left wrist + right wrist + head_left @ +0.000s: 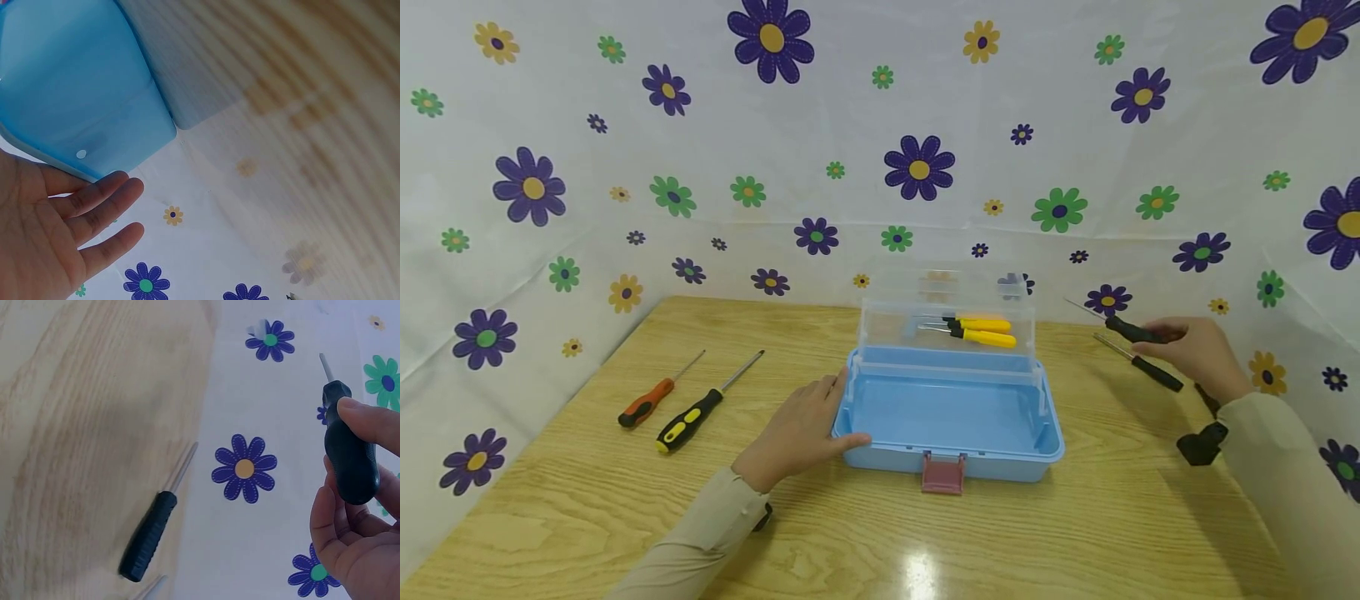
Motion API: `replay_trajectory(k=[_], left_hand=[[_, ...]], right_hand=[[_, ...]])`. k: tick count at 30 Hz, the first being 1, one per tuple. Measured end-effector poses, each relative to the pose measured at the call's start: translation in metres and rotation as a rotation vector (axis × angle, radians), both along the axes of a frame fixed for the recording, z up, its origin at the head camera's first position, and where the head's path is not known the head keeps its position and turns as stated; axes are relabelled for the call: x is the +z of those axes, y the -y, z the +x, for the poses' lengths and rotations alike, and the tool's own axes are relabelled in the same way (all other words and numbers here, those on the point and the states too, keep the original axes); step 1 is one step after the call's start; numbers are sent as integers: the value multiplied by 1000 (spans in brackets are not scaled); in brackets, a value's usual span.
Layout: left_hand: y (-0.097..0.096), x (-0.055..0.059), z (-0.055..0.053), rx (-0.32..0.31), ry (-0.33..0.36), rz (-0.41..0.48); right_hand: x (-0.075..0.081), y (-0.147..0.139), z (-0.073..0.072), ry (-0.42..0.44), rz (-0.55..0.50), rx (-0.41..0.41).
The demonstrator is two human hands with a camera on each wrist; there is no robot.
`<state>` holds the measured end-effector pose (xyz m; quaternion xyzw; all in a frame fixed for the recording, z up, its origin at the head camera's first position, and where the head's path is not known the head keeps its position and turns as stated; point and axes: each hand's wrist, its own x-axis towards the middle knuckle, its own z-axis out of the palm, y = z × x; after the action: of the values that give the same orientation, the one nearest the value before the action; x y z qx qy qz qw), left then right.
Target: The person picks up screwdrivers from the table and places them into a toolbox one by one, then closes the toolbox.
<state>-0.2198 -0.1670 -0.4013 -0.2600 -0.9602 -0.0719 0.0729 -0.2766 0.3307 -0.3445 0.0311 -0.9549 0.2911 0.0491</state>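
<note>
A black-handled screwdriver (1131, 328) is held by the right hand (1198, 354), its handle pinched between thumb and fingers. It is held above the right back part of the table (865, 546), with its long axis slanting so that the thin shaft points leftward and away from the person, and the butt of the handle lies toward the palm. The blue toolbox (887, 460) is well apart, to the left of the right hand; its long axis runs from side to side. The left hand (805, 425) is much nearer to the box: its thumb is laid over the front left rim, its other fingers are loosely extended along the left end, and nothing is gripped.

The clear lid (887, 329) is raised at the back. Two yellow-handled screwdrivers (988, 332) are seen there, though whether they are in the lid or behind it cannot be told. Below the right hand, a second black screwdriver (1157, 373) is laid on the table. At the far left, an orange-handled screwdriver (647, 402) and a yellow-and-black screwdriver (691, 422) are laid side by side, apart.
</note>
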Motion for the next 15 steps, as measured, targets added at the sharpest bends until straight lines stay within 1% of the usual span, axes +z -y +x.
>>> replay_trajectory(k=[9,13,15], left_hand=[[-1,0,0,1,3,4],[-1,0,0,3,2,2],[-1,1,0,4,2,1]], right_hand=[[16,11,4,12,-4,12],[23,14,5,-13,-8,28],[27,16,6,-12,-9,38]])
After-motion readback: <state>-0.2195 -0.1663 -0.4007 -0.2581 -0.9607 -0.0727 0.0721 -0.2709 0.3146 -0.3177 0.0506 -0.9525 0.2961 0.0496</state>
